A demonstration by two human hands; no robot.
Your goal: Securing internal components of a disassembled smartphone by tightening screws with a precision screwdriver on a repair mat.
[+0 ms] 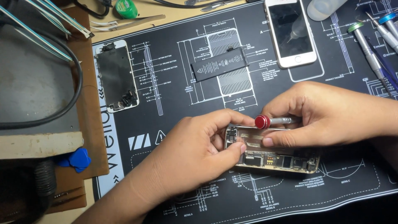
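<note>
My left hand (188,153) grips the left end of an opened phone body (282,159) that shows its circuit board, lying low in the middle of the black printed work mat (174,74). My right hand (331,114) rests on the phone's upper edge and holds a small screwdriver with a red cap (263,121). The red cap points left, just above the phone.
A black battery (219,65) lies at the mat's centre top. A detached screen assembly (117,77) lies at left, a white phone (291,31) at top right. Several screwdrivers (369,47) lie at far right, blue picks (76,158) and cables at left.
</note>
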